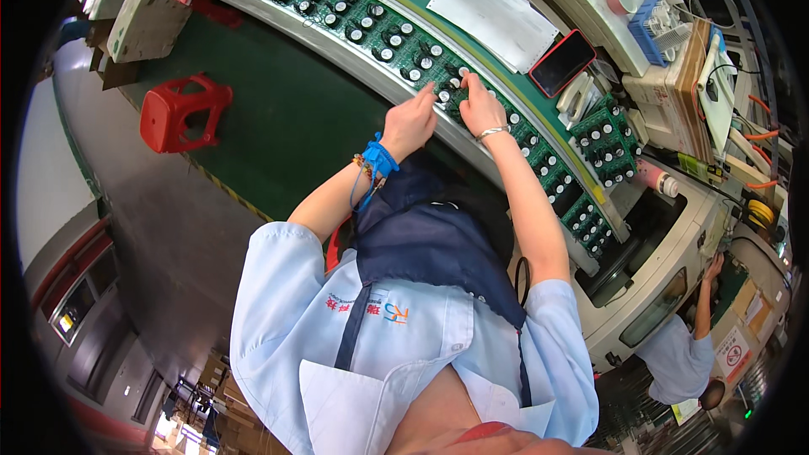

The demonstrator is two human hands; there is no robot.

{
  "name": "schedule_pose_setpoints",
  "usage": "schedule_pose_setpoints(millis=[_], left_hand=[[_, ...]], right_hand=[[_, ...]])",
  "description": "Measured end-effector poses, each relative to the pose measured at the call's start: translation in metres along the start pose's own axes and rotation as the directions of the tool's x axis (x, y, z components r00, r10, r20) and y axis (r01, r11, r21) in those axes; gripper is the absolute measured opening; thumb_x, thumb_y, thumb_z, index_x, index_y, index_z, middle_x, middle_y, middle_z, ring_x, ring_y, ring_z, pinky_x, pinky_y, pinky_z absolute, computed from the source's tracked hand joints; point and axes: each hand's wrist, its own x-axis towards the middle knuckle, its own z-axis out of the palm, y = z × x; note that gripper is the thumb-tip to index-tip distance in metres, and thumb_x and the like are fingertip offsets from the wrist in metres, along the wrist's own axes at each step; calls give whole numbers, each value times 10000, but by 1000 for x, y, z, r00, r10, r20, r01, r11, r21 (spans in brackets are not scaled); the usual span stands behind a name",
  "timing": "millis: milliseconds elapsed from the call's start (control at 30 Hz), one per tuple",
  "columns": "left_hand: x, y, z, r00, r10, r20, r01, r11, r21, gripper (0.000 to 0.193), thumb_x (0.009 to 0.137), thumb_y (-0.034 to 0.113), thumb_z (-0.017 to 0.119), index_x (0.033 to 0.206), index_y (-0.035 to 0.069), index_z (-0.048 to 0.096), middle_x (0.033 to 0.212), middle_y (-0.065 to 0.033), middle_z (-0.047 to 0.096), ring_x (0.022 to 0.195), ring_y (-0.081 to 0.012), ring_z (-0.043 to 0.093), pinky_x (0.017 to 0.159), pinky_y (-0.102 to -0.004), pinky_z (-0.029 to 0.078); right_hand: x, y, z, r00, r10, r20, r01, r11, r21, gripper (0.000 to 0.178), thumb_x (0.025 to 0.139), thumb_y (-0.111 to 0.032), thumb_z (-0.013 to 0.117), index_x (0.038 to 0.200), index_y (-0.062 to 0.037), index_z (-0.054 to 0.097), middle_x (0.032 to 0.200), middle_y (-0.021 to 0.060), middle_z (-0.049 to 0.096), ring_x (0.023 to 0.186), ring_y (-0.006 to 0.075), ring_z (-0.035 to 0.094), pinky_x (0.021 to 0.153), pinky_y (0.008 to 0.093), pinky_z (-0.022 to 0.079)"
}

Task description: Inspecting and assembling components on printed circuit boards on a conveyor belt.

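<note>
Left hand (pixel 410 122) grip pinched narrow, right hand (pixel 482 104) grip unclear, both touching the green circuit board (pixel 451 94) beneath the fingertips

A long conveyor line (pixel 278 13) runs from upper left to right of the frame, carrying a row of green circuit boards (pixel 396 42); beside them lie a white sheet (pixel 493 15) and a red phone (pixel 562 62).
</note>
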Motion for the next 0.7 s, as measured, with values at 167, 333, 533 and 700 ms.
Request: schedule_pose_setpoints(millis=[167,333,533,700], left_hand=[[-2,-18,-2,997,-73,-2,72,979,189,143,701,84,545,836,60,504,1104,-133,559,594,-222,589,517,-328,478],[0,-24,1,999,-46,21,42,982,183,129,691,90,546,802,58,489,1090,-139,567,572,-226,584,504,-331,475],[11,-20,-2,1000,-23,8,21,989,144,134,687,94,552,791,47,481,1074,-144,570,582,-230,582,512,-339,475],[20,-20,7,1000,-24,14,22,990,136,147,685,99,559,796,44,481,1044,-135,579,604,-243,580,526,-353,476]], right_hand=[[5,-6,-3,1000,20,9,-20,999,-40,278,724,-55,467,989,-115,410,957,147,580,800,359,566,660,466,441],[7,-6,-3,999,45,10,-44,996,-77,262,721,-50,470,970,-114,420,929,147,585,805,352,567,670,458,440],[3,-5,-6,997,-42,-57,45,998,45,255,713,-59,502,953,-102,426,945,127,569,831,343,563,680,452,447],[-11,-7,-14,999,-15,-42,17,999,46,229,717,-65,488,938,-96,438,935,120,552,800,346,554,669,447,445]])
